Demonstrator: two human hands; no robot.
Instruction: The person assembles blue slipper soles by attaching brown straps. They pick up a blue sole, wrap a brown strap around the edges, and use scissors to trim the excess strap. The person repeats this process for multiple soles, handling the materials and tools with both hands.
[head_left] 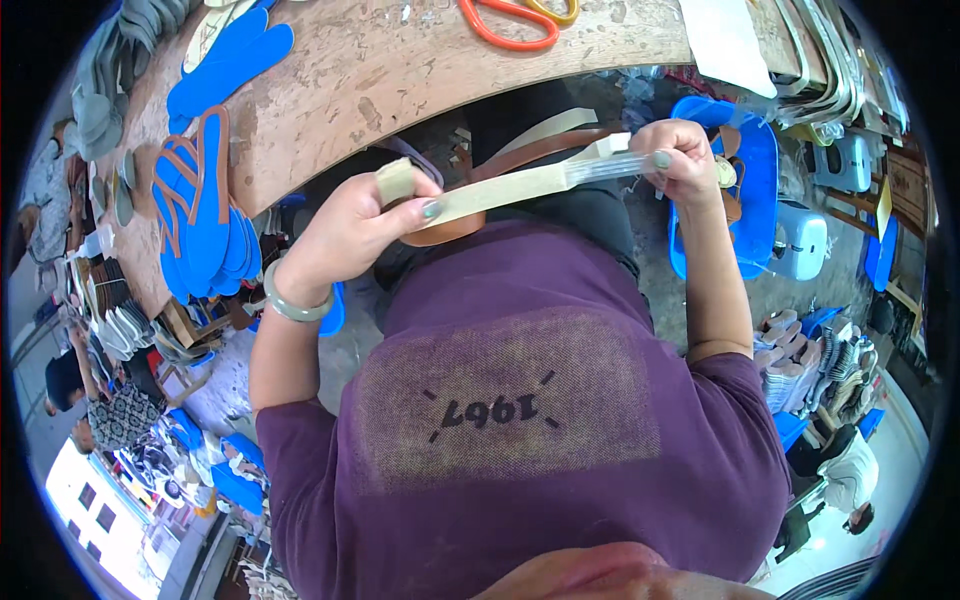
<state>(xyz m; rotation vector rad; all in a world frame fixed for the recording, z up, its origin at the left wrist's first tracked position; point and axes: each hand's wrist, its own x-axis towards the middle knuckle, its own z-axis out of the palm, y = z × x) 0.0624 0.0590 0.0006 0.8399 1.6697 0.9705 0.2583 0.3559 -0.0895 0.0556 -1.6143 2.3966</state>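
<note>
In the head view, the left hand [350, 222] grips one end of a cream strip [510, 192], its thumb pressing on top, with a cream tab [394, 181] showing at its fingers. The right hand [680, 160] is closed in a pinch on a clear band [608, 170] that runs on from the strip's other end. Strip and band stretch between the hands, above the lap and below the table [400, 80] edge.

The work looks part-way along: strip and band already meet in one line, though I cannot tell whether they are fixed together, merely overlapped, or being peeled apart. The strip is not on any sole, so fitting it to something, if that is wanted, appears left undone. A brown strap [545, 148] lies just behind it, and a curved brown piece [445, 233] shows below the left hand; how these connect to the strip is hidden.

On the table, strapped soles [205, 230] pile at the left edge, plain blue soles [230, 70] lie farther back, and orange-handled scissors [510, 25] rest at the far side near a white sheet [727, 45]. A blue bin [760, 200] holding brown pieces [733, 208] stands beside the right hand and could crowd an outward pull. The strap behind the strip might also snag it.
</note>
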